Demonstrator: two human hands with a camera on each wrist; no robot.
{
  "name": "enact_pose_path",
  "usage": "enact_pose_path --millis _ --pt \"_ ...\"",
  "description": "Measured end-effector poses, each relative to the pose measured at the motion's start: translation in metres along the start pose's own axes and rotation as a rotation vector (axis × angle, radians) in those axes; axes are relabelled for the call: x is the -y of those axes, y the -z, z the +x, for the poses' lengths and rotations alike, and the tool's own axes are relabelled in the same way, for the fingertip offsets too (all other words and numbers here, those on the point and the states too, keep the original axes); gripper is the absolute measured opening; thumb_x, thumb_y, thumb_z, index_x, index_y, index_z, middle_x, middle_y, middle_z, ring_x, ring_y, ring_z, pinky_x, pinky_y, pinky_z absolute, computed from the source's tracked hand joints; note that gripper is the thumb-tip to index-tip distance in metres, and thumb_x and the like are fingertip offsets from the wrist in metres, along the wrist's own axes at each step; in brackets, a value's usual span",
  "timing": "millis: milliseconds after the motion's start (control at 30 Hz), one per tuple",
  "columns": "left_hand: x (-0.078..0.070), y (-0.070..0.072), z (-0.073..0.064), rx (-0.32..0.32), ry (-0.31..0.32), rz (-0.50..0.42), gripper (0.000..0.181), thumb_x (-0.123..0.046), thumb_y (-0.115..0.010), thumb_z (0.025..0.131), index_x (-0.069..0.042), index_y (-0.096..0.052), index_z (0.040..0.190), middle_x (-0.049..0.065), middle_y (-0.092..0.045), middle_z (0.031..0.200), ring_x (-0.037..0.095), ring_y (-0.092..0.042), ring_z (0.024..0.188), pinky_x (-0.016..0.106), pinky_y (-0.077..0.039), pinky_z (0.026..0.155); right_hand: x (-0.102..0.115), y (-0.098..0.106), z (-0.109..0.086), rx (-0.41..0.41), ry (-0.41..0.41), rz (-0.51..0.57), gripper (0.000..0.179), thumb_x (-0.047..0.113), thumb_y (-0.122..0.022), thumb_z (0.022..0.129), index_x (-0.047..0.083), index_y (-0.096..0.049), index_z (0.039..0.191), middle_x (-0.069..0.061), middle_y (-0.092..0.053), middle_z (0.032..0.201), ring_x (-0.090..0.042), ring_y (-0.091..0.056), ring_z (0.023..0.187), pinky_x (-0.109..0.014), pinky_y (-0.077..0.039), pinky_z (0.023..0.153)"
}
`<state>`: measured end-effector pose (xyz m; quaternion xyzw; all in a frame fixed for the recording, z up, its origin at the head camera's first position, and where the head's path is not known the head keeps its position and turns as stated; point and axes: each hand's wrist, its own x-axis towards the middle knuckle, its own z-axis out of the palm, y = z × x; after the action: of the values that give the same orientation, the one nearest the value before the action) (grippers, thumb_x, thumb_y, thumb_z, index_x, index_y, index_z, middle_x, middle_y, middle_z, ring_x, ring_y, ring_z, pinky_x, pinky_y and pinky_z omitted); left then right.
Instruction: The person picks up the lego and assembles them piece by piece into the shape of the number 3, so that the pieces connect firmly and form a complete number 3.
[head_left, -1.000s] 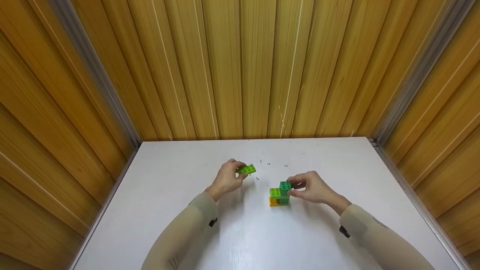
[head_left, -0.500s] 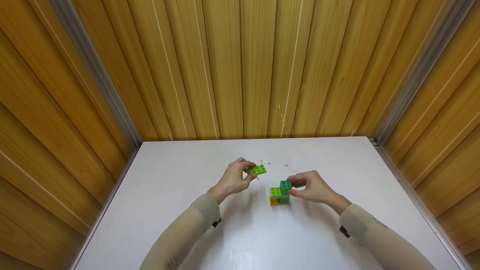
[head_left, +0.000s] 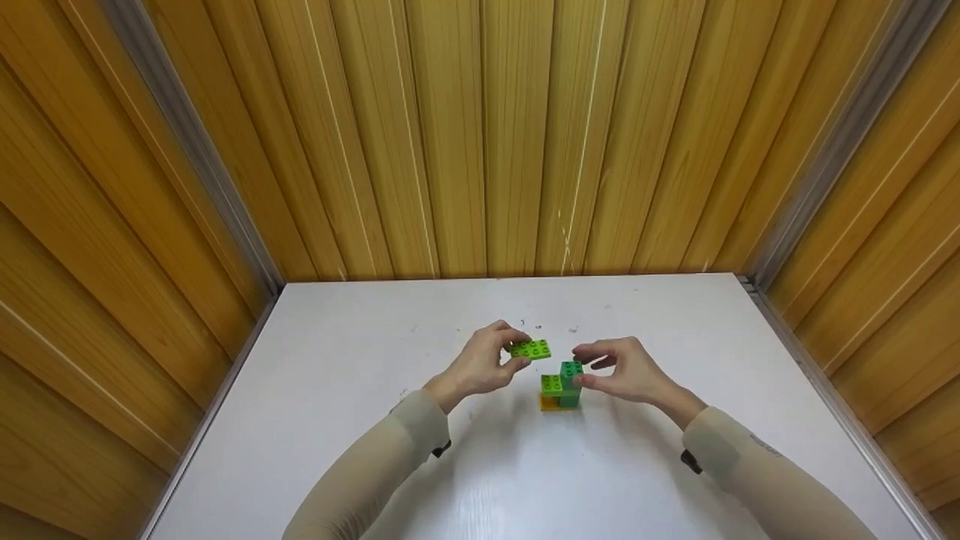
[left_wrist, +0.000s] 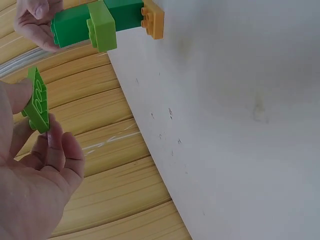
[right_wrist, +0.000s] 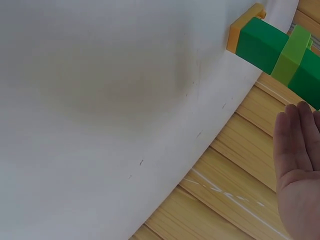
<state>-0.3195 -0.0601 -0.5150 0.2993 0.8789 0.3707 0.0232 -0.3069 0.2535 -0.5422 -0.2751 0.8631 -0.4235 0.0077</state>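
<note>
My left hand (head_left: 484,365) pinches a flat lime green toy brick (head_left: 535,349) between thumb and fingers, held above the table; the hollow underside of this brick (left_wrist: 39,100) shows in the left wrist view. Just right of it stands a small stack of bricks. The stack has a yellow-orange flat brick (head_left: 549,403) at the bottom, then a dark green brick (head_left: 570,400), a lime green flat brick (head_left: 551,384) and a dark green brick (head_left: 571,368) on top. My right hand (head_left: 634,371) is beside the top brick, thumb near its side, fingers raised and straight (right_wrist: 295,140) off it.
The stack stands on a white table (head_left: 495,465) with a few small dark marks behind it. Wood-patterned panels (head_left: 510,150) close off the back and both sides, with grey metal strips (head_left: 202,150) at the corners.
My left hand has moved right with the flat lime green brick, nearer the stack. My right hand's fingers have spread from the top dark green brick, which they held before. The stack stays put.
</note>
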Motion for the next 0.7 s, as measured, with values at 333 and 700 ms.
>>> enact_pose_path --millis 333,700 --pt "-0.012 -0.009 0.007 0.057 -0.022 0.008 0.034 -0.026 -0.077 0.107 -0.014 -0.078 0.139 0.003 -0.073 0.128 0.014 -0.069 0.114 0.036 -0.061 0.104 0.010 -0.001 0.007 -0.055 0.081 0.082 0.049 0.013 -0.092 0.094 0.004 -0.077 0.139 -0.025 -0.078 0.138 -0.007 -0.076 0.124 -0.057 -0.066 0.103" --pt "-0.021 -0.022 0.015 0.091 -0.080 0.041 0.036 -0.027 -0.077 0.107 -0.013 -0.078 0.140 0.003 -0.075 0.129 0.015 -0.071 0.117 0.033 -0.060 0.107 0.008 -0.001 0.005 -0.084 0.110 0.079 0.037 0.007 -0.090 0.094 0.000 -0.081 0.130 -0.015 -0.085 0.126 -0.014 -0.079 0.119 -0.030 -0.064 0.105"
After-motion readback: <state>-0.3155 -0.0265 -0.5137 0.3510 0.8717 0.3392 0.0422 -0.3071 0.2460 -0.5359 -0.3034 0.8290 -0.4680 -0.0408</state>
